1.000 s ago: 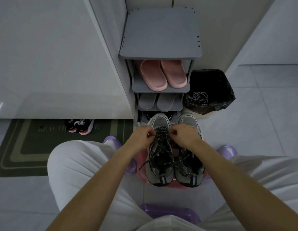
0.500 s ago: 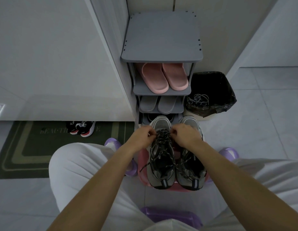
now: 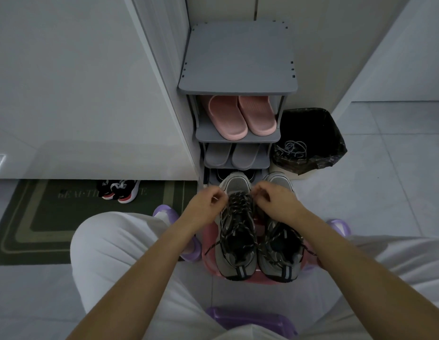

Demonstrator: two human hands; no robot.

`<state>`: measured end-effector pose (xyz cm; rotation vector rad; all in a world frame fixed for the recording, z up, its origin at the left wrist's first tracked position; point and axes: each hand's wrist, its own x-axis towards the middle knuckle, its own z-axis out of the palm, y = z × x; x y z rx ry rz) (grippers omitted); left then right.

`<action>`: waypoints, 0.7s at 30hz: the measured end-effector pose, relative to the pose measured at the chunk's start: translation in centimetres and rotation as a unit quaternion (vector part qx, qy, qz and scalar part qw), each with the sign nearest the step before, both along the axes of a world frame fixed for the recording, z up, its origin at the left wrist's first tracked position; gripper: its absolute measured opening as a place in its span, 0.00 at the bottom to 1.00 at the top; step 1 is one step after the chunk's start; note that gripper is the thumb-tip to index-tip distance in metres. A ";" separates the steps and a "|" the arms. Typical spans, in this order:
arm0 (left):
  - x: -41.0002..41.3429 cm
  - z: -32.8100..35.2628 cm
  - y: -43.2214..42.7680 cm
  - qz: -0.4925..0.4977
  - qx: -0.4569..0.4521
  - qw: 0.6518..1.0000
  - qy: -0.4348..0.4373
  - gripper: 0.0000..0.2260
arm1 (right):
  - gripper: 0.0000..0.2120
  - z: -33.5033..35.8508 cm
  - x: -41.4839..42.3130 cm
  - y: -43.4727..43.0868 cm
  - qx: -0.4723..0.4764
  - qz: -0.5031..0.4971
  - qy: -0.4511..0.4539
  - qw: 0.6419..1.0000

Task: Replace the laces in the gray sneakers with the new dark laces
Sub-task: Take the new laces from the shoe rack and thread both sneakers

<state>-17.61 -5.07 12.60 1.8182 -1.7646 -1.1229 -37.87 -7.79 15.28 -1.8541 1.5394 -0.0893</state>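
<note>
Two gray sneakers stand side by side on a pink stool (image 3: pixel 208 258) between my knees, toes pointing away from me. The left sneaker (image 3: pixel 235 246) carries a dark speckled lace (image 3: pixel 239 209) crossed over its tongue. My left hand (image 3: pixel 205 204) and my right hand (image 3: pixel 275 201) sit at the toe end of that lacing, each pinching a strand of the dark lace. The right sneaker (image 3: pixel 280 253) is also threaded with a dark lace, its toe partly hidden under my right hand. Pale old laces (image 3: pixel 293 148) lie in the black bin bag.
A gray shoe rack (image 3: pixel 238 55) stands just beyond the sneakers, holding pink slippers (image 3: pixel 243 117) and gray slippers (image 3: pixel 232 155). A bin with a black bag (image 3: pixel 311 133) is to its right. A green doormat (image 3: pixel 41 217) with small black-red shoes (image 3: pixel 119 190) lies left.
My two hands stay at the toe end of the left sneaker's lacing with only slight finger motion. The camera has tilted a little, shifting the scene downward.
</note>
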 end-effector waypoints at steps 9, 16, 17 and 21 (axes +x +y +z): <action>-0.4 -0.9 0.7 -0.124 0.018 0.991 -0.045 0.17 | 0.20 0.5 1.3 1.3 -0.020 0.132 0.059 0.989; -0.1 -1.0 0.9 -0.134 0.025 0.988 -0.067 0.21 | 0.17 0.5 1.0 1.7 -0.028 0.140 0.075 0.987; -0.1 -1.2 0.9 -0.136 0.025 0.987 -0.078 0.23 | 0.17 0.5 1.0 1.6 -0.032 0.146 0.085 0.985; 0.5 -1.1 0.8 -0.137 0.023 0.984 -0.113 0.24 | 0.17 0.6 0.0 1.2 -0.055 0.158 0.131 0.977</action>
